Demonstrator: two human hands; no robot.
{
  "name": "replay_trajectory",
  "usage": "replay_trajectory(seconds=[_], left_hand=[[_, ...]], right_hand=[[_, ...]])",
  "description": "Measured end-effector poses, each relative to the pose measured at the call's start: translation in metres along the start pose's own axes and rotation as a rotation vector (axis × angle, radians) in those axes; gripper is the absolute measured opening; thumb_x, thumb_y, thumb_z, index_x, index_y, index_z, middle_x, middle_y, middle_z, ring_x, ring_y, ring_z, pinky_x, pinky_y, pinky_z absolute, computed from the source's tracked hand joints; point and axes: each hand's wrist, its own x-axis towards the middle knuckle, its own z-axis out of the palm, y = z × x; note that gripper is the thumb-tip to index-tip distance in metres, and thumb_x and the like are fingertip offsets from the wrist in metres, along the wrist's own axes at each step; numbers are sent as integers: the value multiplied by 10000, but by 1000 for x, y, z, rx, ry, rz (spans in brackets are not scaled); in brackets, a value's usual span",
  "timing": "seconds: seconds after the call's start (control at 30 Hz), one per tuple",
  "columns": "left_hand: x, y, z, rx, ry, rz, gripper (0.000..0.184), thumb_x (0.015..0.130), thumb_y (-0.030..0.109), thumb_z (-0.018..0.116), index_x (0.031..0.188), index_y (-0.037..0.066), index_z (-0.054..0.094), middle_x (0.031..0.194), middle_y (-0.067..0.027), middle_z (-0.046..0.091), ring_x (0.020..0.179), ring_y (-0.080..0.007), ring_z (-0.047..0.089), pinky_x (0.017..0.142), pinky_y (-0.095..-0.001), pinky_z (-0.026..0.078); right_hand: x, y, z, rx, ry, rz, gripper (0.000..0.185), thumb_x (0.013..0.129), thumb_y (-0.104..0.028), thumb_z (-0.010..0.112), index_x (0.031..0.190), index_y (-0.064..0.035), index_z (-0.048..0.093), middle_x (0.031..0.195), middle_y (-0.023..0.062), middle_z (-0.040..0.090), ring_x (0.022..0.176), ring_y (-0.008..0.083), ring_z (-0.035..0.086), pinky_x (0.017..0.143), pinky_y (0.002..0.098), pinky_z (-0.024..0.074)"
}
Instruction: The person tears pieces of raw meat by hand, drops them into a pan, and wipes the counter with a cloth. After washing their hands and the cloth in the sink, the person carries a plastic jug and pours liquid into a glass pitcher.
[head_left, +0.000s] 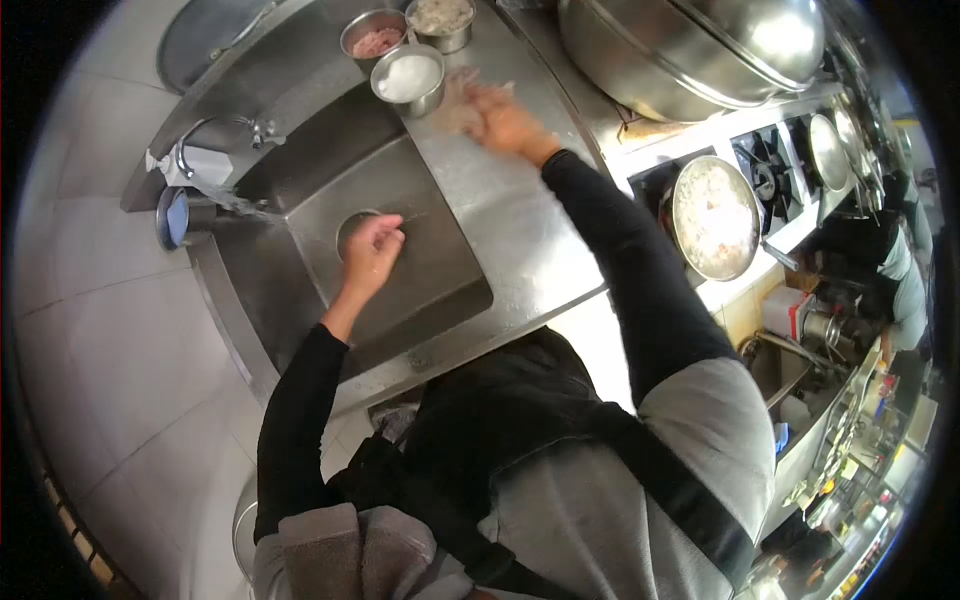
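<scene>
Over the sink basin, my left hand is closed with its fingers curled in; I cannot make out whether anything is inside. My right hand reaches across the steel counter, beside a metal cup of white stuff. A pale, thin, blurred thing is at its fingers, and motion smears the hand. Behind that cup are a metal cup with pink contents and another with pale contents.
Water runs from the faucet at the basin's left. A large metal pot stands at the top right. Below it, a pan of pale food is on the stove. A person is at the far right.
</scene>
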Motion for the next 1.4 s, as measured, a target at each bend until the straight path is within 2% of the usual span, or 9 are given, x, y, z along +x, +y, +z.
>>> replay_trajectory(seconds=[0.37, 0.43, 0.47, 0.6, 0.77, 0.9, 1.2, 1.23, 1.4], left_hand=[[-16, 28, 182, 472, -537, 1042, 589, 920, 439, 577, 1428, 156, 481, 1490, -104, 448, 1418, -302, 351, 1226, -482, 120], [22, 27, 175, 673, -476, 619, 609, 926, 437, 566, 1444, 139, 453, 1511, -118, 418, 1421, -307, 345, 1218, -498, 124], [44, 57, 144, 908, -360, 507, 644, 930, 429, 560, 1465, 103, 410, 1537, -139, 373, 1431, -317, 327, 1200, -504, 167], [108, -15, 43, 1126, 133, 382, 539, 990, 403, 437, 1370, 30, 520, 1463, -180, 464, 1388, -346, 383, 1153, -582, 194], [149, 82, 58, -755, 188, -351, 375, 950, 183, 597, 1265, 3, 500, 1085, -189, 590, 907, -314, 659, 742, -404, 607], [204, 76, 76, -1057, 217, -243, 501, 823, -87, 527, 1281, 6, 346, 1087, -207, 567, 783, -327, 673, 676, -423, 632], [191, 87, 50, -710, 549, -139, 421, 910, 124, 633, 1283, -5, 487, 1067, -144, 602, 841, -187, 604, 729, -292, 532], [170, 79, 62, -424, 499, 48, 418, 900, 154, 655, 1270, -4, 540, 1068, -116, 623, 878, -188, 608, 752, -289, 510], [-16, 39, 194, 417, -315, 685, 720, 836, 386, 711, 1433, 78, 451, 1512, -155, 395, 1420, -344, 339, 1176, -509, 233]], right_hand=[[-180, -39, -35, 289, 106, 101, 384, 784, -90, 695, 1135, 0, 570, 1139, 228, 610, 1101, 410, 572, 956, 440, 473], [-188, -39, -51, 541, 152, 351, 322, 809, -89, 694, 1095, 4, 579, 1061, 232, 632, 1002, 419, 611, 882, 420, 501], [-193, -35, -62, 532, 187, 360, 395, 841, -33, 686, 1206, 15, 547, 1076, 168, 666, 962, 230, 655, 834, 330, 519], [-222, -32, -115, 182, 431, 261, 462, 849, -106, 705, 1255, 1, 512, 1252, 224, 583, 1134, 400, 591, 955, 422, 484], [-213, 10, -48, -258, 290, 295, 671, 883, -250, 639, 1445, -2, 370, 1451, 310, 372, 1347, 494, 360, 1137, 551, 284], [-125, 8, -13, -371, 485, 242, 513, 882, -122, 567, 1363, 17, 451, 1359, 290, 485, 1274, 448, 461, 1094, 538, 341], [-28, -1, -39, 335, -78, -102, 369, 850, -243, 643, 1194, -111, 658, 1196, 149, 659, 1091, 357, 626, 941, 435, 500], [-31, 24, -46, 41, 52, -395, 413, 869, -307, 637, 1242, -130, 653, 1257, 121, 642, 1123, 344, 617, 948, 427, 495], [-176, 36, -55, -96, 104, -182, 706, 910, -368, 647, 1438, 26, 395, 1461, 276, 415, 1351, 437, 395, 1140, 501, 306]])
